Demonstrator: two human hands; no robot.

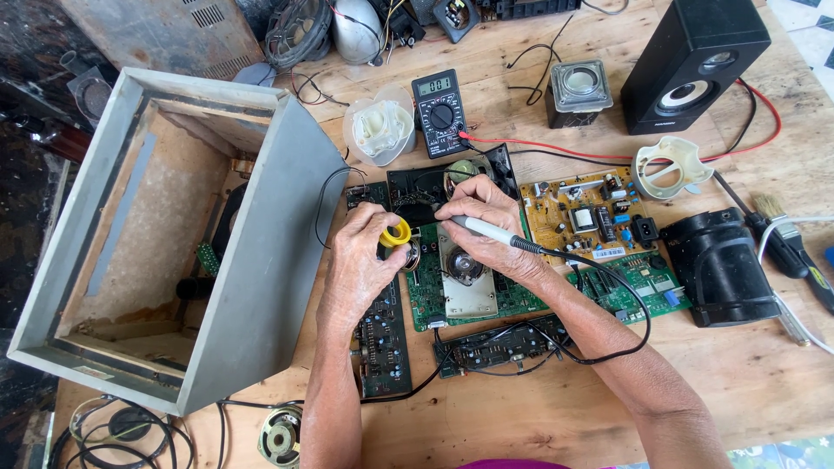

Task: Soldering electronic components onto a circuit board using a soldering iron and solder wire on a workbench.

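Seen from above, two bare forearms reach away from the viewer over a wooden worktop (539,417) crowded with electronics. The right hand (486,221) is closed in a pen grip around a grey soldering iron with a black cord (486,233). The iron's long axis runs from lower right to upper left, and its tip points left toward the left hand. The left hand (360,260) is closed around a small yellow spool of solder (396,233), pinched between thumb and fingers just left of the iron's tip. The two hands nearly meet above a green circuit board carrying a silver metal plate (465,291). Whether the tip touches the board cannot be told. About five circuit boards lie around the hands: two dark narrow ones nearest the viewer, two green ones, and one tan board (586,213) to the right. To the left lies one large open grey wooden cabinet (174,234) on its side. Farther off sit one black digital multimeter (440,111), one black speaker box (695,61), one small square silver loudspeaker (578,87), and two white plastic housings.
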